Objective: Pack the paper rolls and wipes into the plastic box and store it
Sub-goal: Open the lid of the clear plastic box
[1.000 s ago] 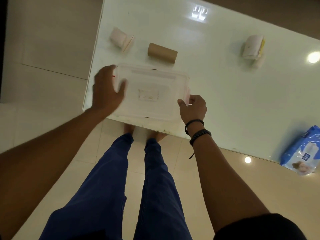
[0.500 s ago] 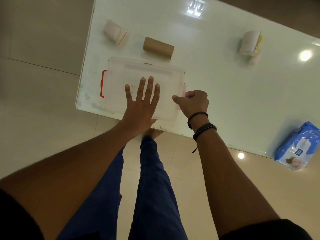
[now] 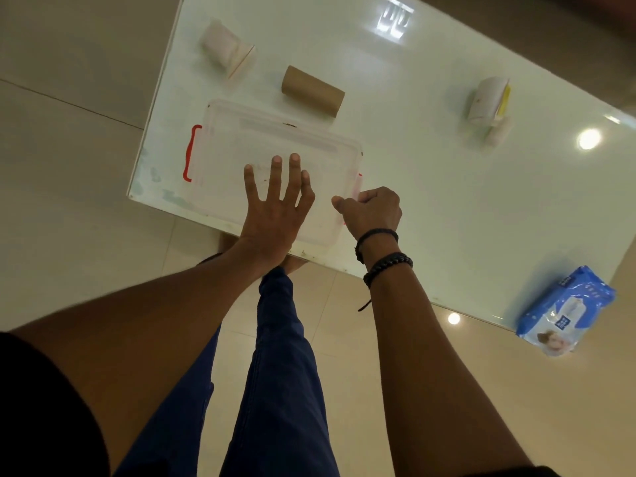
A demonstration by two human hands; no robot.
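A clear plastic box [image 3: 241,139] with its lid on and red latches sits at the near left corner of the white glass table [image 3: 430,187]. My left hand [image 3: 275,208] lies flat on the lid, fingers spread. My right hand [image 3: 371,211] is curled around the box's right latch. Beyond the box lie a brown cardboard roll [image 3: 312,91] and a white paper roll [image 3: 225,49]. Another white roll [image 3: 488,101] with a yellow edge stands at the far right. A blue pack of wipes [image 3: 564,311] lies at the near right edge.
The table's near edge runs just under the box, and the box slightly overhangs it. My legs in blue trousers [image 3: 275,373] stand on the tiled floor below. Ceiling lights glare on the glass [image 3: 588,139].
My left hand has gone from the box's left end to lying flat on the lid, uncovering the red left latch. My right hand stays on the right latch.
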